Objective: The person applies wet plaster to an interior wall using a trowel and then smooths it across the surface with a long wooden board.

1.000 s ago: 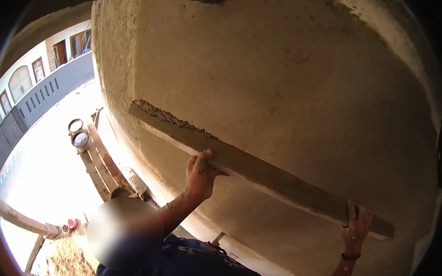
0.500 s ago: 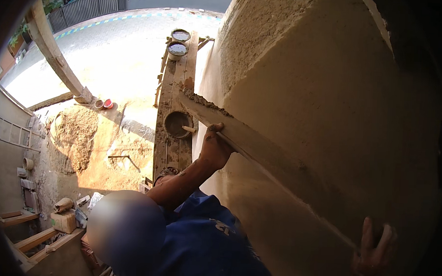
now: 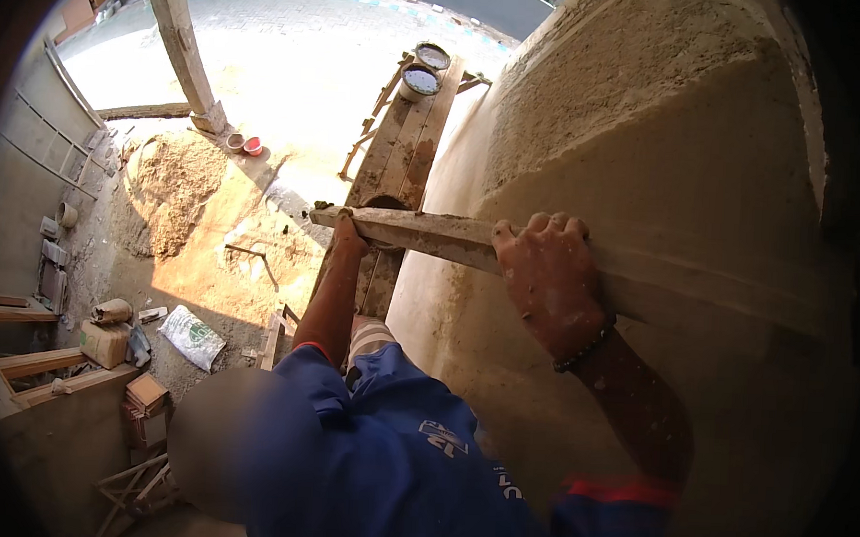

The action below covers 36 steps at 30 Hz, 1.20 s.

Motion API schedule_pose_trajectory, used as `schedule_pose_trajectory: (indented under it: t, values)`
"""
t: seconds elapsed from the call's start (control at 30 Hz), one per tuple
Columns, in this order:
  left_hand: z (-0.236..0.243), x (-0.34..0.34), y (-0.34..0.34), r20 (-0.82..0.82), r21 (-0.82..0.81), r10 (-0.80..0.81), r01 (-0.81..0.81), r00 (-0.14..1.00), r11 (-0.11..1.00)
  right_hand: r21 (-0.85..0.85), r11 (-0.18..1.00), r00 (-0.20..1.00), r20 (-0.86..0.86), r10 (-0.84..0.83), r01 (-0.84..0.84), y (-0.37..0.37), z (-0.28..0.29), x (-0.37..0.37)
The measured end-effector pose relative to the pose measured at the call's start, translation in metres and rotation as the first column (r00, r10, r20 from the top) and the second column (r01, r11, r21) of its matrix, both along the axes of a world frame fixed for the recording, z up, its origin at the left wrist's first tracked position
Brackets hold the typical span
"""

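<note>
The long board (image 3: 431,236) is in front of the wall (image 3: 703,175), its left end projecting over the plank platform (image 3: 394,154) and its far right portion merging into shadow. The left hand (image 3: 349,234) grasps the board near its left end, from below; the right hand (image 3: 552,282) is clasped over the upper edge farther along, fingers bent across the top. Whether the board contacts the wall cannot be determined. For good control, the load should be shared evenly between both hands, with the wrists firm and the long edge free of twist; even pressure is advisable, since a tipped edge could gouge the surface. Attention to the left end is recommended, as the dark clumps (image 3: 323,206) there could drop. The board is straight, narrow and squared, apparently wooden, with a grey, residue-streaked face. The wall is mostly smooth, matte and tan; its upper rough band (image 3: 601,89) is coarse and granular, bounded by a slanting line. The platform planks are stained and carry two round buckets (image 3: 418,92). Below lies a loose, grainy sand heap (image 3: 176,185).
</note>
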<state>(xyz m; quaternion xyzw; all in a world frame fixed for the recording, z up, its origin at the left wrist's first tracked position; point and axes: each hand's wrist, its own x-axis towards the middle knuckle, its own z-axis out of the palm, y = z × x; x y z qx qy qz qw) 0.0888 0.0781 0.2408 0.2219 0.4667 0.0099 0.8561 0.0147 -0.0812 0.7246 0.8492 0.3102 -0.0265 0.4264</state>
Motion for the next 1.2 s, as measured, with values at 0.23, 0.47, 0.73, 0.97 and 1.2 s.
schedule_pose_trajectory:
  t: [0.23, 0.47, 0.73, 0.97, 1.2]
  values:
    - [0.110, -0.005, -0.068, 0.550, -0.307, -0.172, 0.389, 0.817, 0.869, 0.181, 0.917, 0.905, 0.181, -0.386, 0.355, -0.134, 0.021, -0.120]
    - [0.236, -0.034, -0.182, 0.561, -0.001, -0.593, 0.717, 0.578, 0.697, 0.598, 0.599, 0.659, 0.152, -0.737, 0.532, -0.239, -0.002, -0.289]
    - [0.312, -0.108, -0.313, 0.617, 0.282, -0.771, 0.871, 0.156, 0.402, 0.843, 0.151, 0.205, 0.049, -0.978, 0.516, -0.289, -0.114, -0.453]
    - [0.334, -0.125, -0.375, 0.684, 0.246, -0.730, 0.941, 0.002, 0.233, 0.757, 0.362, -0.005, 0.434, -0.901, 0.545, -0.313, -0.092, -0.494]
    - [0.348, -0.132, -0.394, 0.719, 0.196, -0.694, 0.951, 0.027, 0.240, 0.711, 0.391, -0.041, 0.508, -0.860, 0.585, -0.306, -0.053, -0.493]
